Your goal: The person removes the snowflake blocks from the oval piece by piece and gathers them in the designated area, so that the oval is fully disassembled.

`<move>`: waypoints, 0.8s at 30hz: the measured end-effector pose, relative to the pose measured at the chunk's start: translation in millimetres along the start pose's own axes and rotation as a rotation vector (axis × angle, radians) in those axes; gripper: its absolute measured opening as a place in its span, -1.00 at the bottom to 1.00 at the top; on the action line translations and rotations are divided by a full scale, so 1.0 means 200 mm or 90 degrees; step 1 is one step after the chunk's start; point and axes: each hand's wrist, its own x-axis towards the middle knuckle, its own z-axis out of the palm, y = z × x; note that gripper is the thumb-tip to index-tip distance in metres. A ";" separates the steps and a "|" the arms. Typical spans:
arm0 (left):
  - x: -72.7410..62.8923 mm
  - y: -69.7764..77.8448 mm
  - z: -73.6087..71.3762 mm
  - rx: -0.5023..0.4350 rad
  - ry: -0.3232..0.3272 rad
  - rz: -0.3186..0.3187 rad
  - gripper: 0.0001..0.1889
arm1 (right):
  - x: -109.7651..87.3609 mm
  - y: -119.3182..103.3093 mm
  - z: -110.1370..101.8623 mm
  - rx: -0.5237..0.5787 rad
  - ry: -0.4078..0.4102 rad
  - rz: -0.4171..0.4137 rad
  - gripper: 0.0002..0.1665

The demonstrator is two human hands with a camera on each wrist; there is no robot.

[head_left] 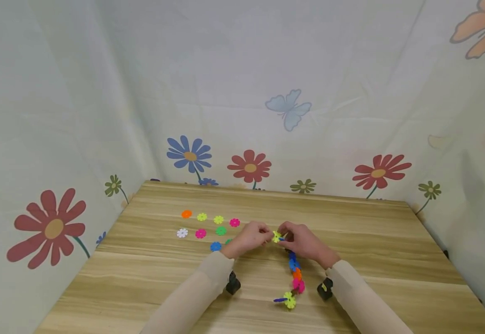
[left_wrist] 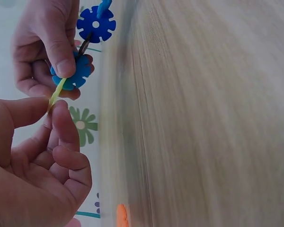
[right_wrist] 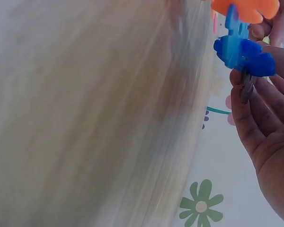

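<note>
Between thumb and fingertips my left hand [head_left: 252, 237] pinches a yellow notched plastic disc [left_wrist: 56, 93], shaped like a flower. Its edge meets a light-blue disc [left_wrist: 75, 73], which my right hand [head_left: 305, 240] pinches at the end of a linked chain. From that hand the chain hangs toward me: a brown disc [right_wrist: 246, 87], dark-blue disc [right_wrist: 258, 59], another light-blue disc [right_wrist: 233, 40], an orange disc [right_wrist: 248, 8], then a pink disc [head_left: 298, 285] and a yellow disc [head_left: 290, 300] at the lower end. How deep the two notches interlock cannot be told.
Left of my hands, loose discs lie flat on the wooden table [head_left: 150, 269], among them an orange one [head_left: 187, 214], a white one [head_left: 182, 233], a green one [head_left: 220, 230] and a blue one [head_left: 215, 246]. A flower-printed curtain [head_left: 226, 93] stands behind the table.
</note>
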 end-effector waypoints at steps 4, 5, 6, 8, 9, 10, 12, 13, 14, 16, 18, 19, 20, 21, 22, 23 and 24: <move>0.00 -0.01 0.01 -0.022 0.008 -0.009 -0.84 | 0.00 -0.01 0.00 0.012 0.000 -0.002 -0.76; 0.00 -0.01 0.01 -0.029 0.012 -0.010 -0.84 | 0.00 -0.01 0.00 0.016 -0.001 -0.002 -0.77; 0.01 -0.01 0.01 -0.033 0.017 -0.012 -0.83 | 0.00 -0.01 0.00 0.017 -0.001 0.000 -0.77; 0.00 -0.02 0.01 -0.043 0.025 -0.014 -0.83 | 0.00 -0.02 0.00 0.024 -0.004 0.003 -0.79; 0.00 -0.02 0.00 -0.048 0.030 -0.017 -0.84 | 0.00 -0.02 0.00 0.028 -0.007 0.007 -0.79; 0.01 -0.03 0.00 -0.055 0.033 -0.019 -0.84 | 0.00 -0.02 0.00 0.031 -0.008 0.011 -0.79; 0.00 -0.04 0.00 -0.069 0.037 -0.025 -0.84 | -0.01 -0.02 0.00 0.034 -0.015 0.020 -0.78; 0.00 -0.04 -0.01 -0.077 0.039 -0.027 -0.84 | -0.01 -0.02 0.00 0.037 -0.020 0.023 -0.77; 0.00 -0.04 -0.01 -0.085 0.040 -0.028 -0.84 | -0.01 -0.02 0.00 0.039 -0.023 0.026 -0.76; 0.00 -0.04 -0.02 -0.094 0.041 -0.032 -0.84 | -0.02 -0.01 0.00 0.040 -0.031 0.029 -0.74; -0.01 -0.04 -0.03 -0.100 0.039 -0.037 -0.83 | -0.02 -0.01 0.00 0.036 -0.038 0.030 -0.73; -0.01 -0.04 -0.03 -0.097 0.037 -0.038 -0.83 | -0.02 0.00 0.00 0.034 -0.040 0.031 -0.73; -0.02 -0.03 -0.03 -0.092 0.034 -0.039 -0.83 | -0.02 0.00 0.00 0.032 -0.041 0.031 -0.73; -0.02 -0.03 -0.04 -0.087 0.031 -0.042 -0.83 | -0.02 0.00 0.00 0.031 -0.042 0.032 -0.73; -0.02 -0.03 -0.04 -0.082 0.028 -0.043 -0.83 | -0.02 0.00 0.00 0.034 -0.043 0.032 -0.74; -0.03 -0.03 -0.04 -0.077 0.024 -0.045 -0.82 | -0.03 0.00 0.00 0.032 -0.043 0.031 -0.75; -0.03 -0.03 -0.04 -0.071 0.021 -0.045 -0.82 | -0.03 0.00 0.00 0.032 -0.042 0.028 -0.75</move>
